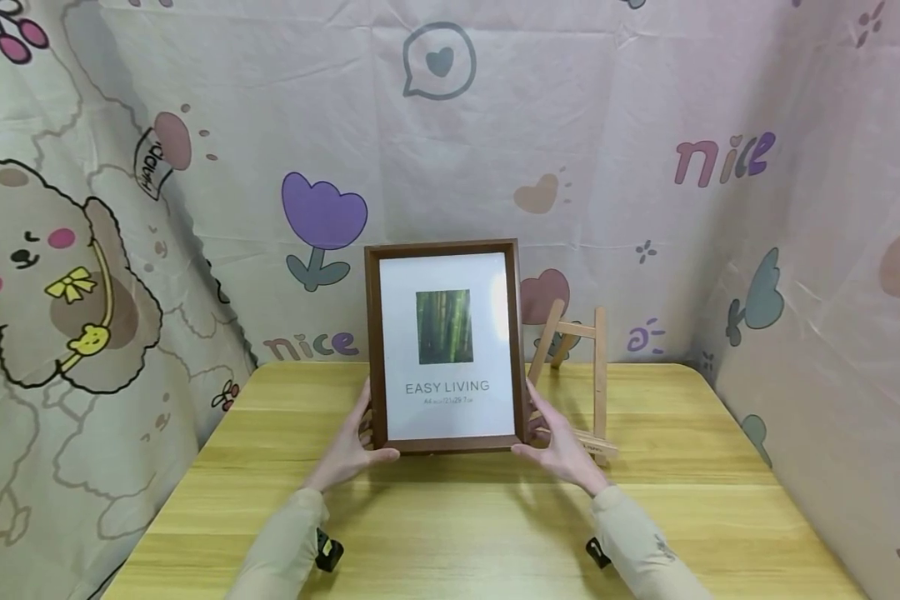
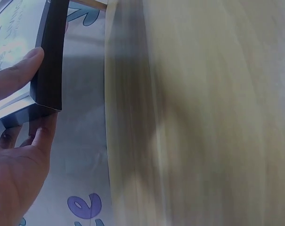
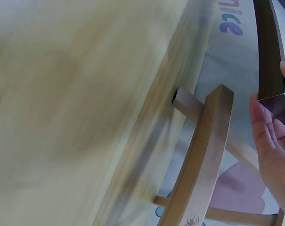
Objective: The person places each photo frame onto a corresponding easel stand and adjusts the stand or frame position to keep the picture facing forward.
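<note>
A brown picture frame with a white "EASY LIVING" insert is held upright between both hands, raised off the table. My left hand grips its lower left corner, thumb on the front and fingers behind; the left wrist view shows that thumb on the frame's edge. At the lower right corner, my right hand grips it the same way. Just behind and right of the right hand stands a small wooden easel, its lower left part hidden by the frame and hand. Its ledge appears close up in the right wrist view.
A light wood-grain table lies beneath the hands. Patterned cloth hangs behind it and on both sides. A black wrist camera shows by the left sleeve, another by the right.
</note>
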Demonstrator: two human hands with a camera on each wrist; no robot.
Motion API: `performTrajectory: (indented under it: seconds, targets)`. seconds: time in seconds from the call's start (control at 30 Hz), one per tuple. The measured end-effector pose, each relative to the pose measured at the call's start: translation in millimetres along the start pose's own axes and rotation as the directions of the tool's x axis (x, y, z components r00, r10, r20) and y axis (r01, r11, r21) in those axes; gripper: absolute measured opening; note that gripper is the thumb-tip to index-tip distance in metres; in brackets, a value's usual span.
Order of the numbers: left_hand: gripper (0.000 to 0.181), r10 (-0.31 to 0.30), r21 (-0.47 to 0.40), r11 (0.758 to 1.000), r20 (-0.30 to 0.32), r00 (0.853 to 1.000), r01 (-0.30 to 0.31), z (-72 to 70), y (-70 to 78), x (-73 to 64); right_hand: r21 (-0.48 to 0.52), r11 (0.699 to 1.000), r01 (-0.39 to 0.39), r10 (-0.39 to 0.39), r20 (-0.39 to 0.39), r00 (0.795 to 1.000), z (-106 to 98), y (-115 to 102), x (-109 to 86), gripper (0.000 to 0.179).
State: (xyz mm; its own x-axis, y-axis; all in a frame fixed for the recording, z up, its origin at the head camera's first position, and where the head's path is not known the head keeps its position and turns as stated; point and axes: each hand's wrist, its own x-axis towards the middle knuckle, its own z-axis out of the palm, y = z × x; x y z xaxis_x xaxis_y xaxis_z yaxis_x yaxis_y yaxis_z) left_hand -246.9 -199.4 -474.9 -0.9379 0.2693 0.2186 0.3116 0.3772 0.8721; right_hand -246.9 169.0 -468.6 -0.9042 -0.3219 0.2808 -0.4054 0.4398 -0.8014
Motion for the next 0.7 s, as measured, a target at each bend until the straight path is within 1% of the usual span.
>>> performTrajectory:
  seconds: [0.17, 0.27, 0.5, 0.7]
  targets:
    - [0.127, -0.02, 0.004, 1.0, 0.017, 1.0, 0.02, 4.0, 5.4, 7.9, -0.031, 1.0, 0.0, -0.001, -0.035, 0.999, -8, 0, -3.7, 0.111]
    - [0.127, -0.034, 0.002, 0.999, 0.023, 0.999, 0.034, 6.9, 8.2, 12.7, -0.04, 0.999, 0.027, -0.029, -0.059, 0.998, -12, 2, -5.4, 0.112]
    - [0.128, -0.038, -0.003, 0.999, 0.04, 0.998, 0.038, 15.2, 14.6, 24.6, 0.003, 0.998, 0.059, -0.058, -0.085, 0.995, -22, 9, -9.0, 0.111]
    - [0.129, -0.016, -0.007, 1.0, 0.055, 0.998, 0.016, 22.7, 21.2, 35.3, 0.056, 0.996, 0.068, -0.062, -0.099, 0.993, -32, 13, -11.8, 0.114]
